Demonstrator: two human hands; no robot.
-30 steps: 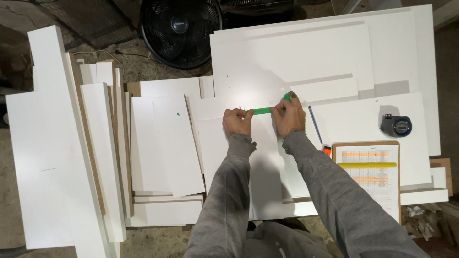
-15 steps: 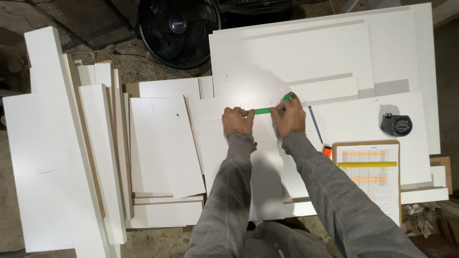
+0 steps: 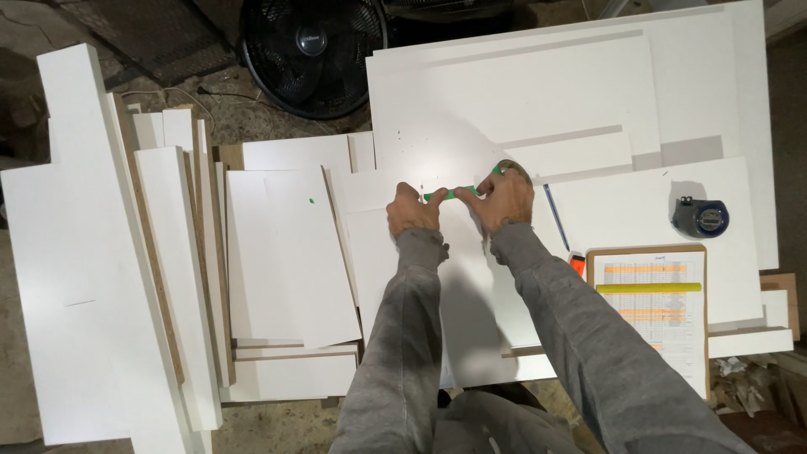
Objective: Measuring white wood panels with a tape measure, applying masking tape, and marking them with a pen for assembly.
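Observation:
Both hands pinch a strip of green tape (image 3: pixel 454 193) stretched level between them over a white panel (image 3: pixel 420 286). My left hand (image 3: pixel 412 213) grips the strip's left end. My right hand (image 3: pixel 505 200) grips the right end, and a roll of tape (image 3: pixel 510 167) peeks out behind its fingers. Grey sleeves cover both arms. The tape's underside is hidden, so I cannot tell if it touches the panel.
Stacks of white panels (image 3: pixel 277 252) lie to the left and behind. A blue pen (image 3: pixel 556 217) and a clipboard (image 3: pixel 651 311) with a printed sheet lie to the right, with a tape measure (image 3: pixel 700 218) beyond. A black fan (image 3: pixel 311 50) stands at the back.

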